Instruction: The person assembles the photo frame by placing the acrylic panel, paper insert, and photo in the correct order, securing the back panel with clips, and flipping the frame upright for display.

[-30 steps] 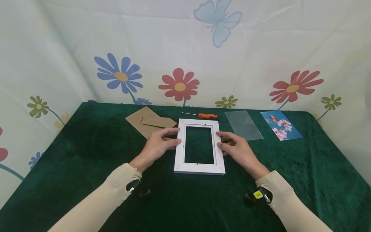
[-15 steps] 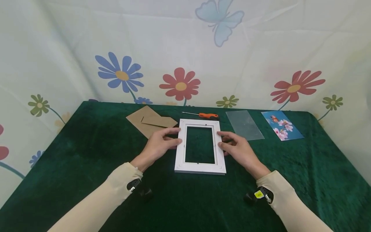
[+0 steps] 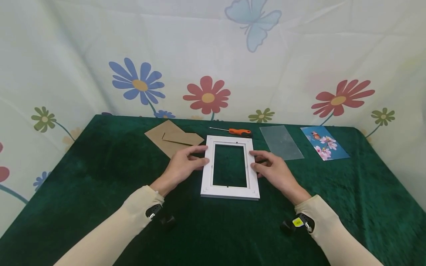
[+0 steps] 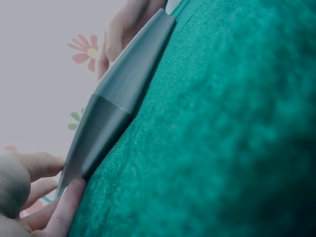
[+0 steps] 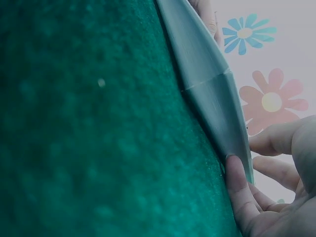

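Note:
A white picture frame (image 3: 229, 191) lies on the dark green cloth, its open middle showing the cloth beneath. Small dark tabs dot the inner lip. My left hand (image 3: 182, 164) holds the left side with thumb and fingers, and my right hand (image 3: 273, 170) holds the right side the same way. In the left wrist view, the edge of the picture frame (image 4: 106, 98) rests along the cloth with my fingers at its side. The right wrist view shows my right thumb (image 5: 237, 177) against the outer edge, with fingertips at the upper face.
Behind the left hand lies a brown backing board (image 3: 163, 136) with a stand flap. An orange-handled screwdriver (image 3: 239, 132) lies beyond the frame. To the right are a clear sheet (image 3: 282, 142) and a blue flower-and-butterfly picture (image 3: 323, 144). A flowered curtain (image 3: 283, 66) hangs behind the table.

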Demonstrator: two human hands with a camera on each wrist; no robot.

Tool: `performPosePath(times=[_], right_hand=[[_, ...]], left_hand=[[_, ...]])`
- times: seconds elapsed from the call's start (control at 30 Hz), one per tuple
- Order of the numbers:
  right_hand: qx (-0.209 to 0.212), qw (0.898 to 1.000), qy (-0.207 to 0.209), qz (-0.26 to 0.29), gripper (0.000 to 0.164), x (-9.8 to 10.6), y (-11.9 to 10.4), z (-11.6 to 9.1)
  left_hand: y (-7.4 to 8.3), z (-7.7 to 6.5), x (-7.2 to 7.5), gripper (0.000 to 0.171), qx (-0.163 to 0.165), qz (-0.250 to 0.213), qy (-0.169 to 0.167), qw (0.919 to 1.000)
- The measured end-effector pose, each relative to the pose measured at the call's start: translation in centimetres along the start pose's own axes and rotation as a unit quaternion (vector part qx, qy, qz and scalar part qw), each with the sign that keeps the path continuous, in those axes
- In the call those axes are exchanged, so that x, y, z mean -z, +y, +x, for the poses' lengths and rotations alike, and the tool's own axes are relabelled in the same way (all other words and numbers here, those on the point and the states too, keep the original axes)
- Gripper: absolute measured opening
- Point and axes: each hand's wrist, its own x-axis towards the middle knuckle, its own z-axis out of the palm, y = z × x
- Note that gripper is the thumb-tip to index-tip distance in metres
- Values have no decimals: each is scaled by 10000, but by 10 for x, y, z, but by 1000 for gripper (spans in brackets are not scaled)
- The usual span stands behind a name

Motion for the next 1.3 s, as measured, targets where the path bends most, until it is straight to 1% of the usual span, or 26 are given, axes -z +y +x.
performPosePath(times=[0.27, 0.5, 0.63, 1.0, 1.3], right_hand=[[2, 10000, -11, 19, 50, 0, 1, 1], [-11, 10000, -25, -9, 50, 1, 2, 1], [-11, 10000, -26, -17, 50, 1, 2, 1], [-23, 10000, -27, -7, 50, 0, 3, 1], [23, 10000, -33, -14, 48, 0, 0, 1]], left_hand=[[-1, 0, 1, 51, -45, 110, -57, 9999], [-1, 1, 3, 49, -181, 444, -169, 9987], [0, 1, 3, 49, -200, 575, -180, 9980], [0, 1, 5, 50, -236, 642, -236, 9974], [1, 0, 4, 48, -292, 579, -240, 9976]])
